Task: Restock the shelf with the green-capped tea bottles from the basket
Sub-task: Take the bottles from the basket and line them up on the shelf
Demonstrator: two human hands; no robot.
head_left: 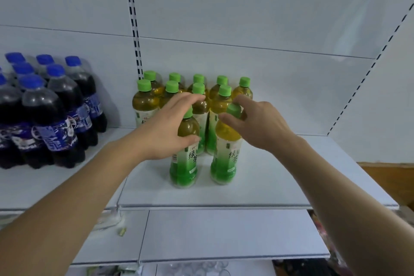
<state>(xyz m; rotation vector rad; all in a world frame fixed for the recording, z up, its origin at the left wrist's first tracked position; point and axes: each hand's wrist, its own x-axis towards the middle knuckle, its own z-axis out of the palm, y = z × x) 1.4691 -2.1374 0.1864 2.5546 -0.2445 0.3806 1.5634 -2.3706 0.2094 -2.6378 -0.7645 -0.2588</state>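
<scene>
Head view, step: both hands are setting two tea bottles on the shelf [268,186], at 6 o'clock of the stocked green-capped cluster [195,92].
Left hand [170,127]: fingers curling loosely round the left bottle [184,159].
Right hand [257,125]: pinching the right bottle [226,159] by its cap.
Next: probably letting go, then reaching for the basket, which is out of view.

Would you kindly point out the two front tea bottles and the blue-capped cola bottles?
left front tea bottle [184,164], head view, on its green label.
right front tea bottle [225,159], head view, on its label.
blue-capped cola bottles [53,134], head view, on the nearest bottle's blue label.
</scene>
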